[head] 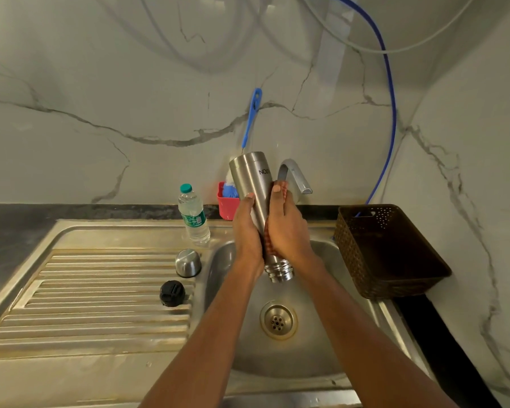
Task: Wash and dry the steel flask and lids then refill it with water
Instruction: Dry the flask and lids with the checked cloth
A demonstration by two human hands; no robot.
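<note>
Left hand (246,231) grips the steel flask (249,181) bare; right hand (287,231) grips a cloth (267,241) around it. The flask is inverted, its mouth nearest the person.

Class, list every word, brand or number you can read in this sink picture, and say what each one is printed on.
"NO": on the steel flask; the rest of the word runs out of view round its side.
Green label on the plastic bottle: print too small to read.
Nothing else is legible.
</note>
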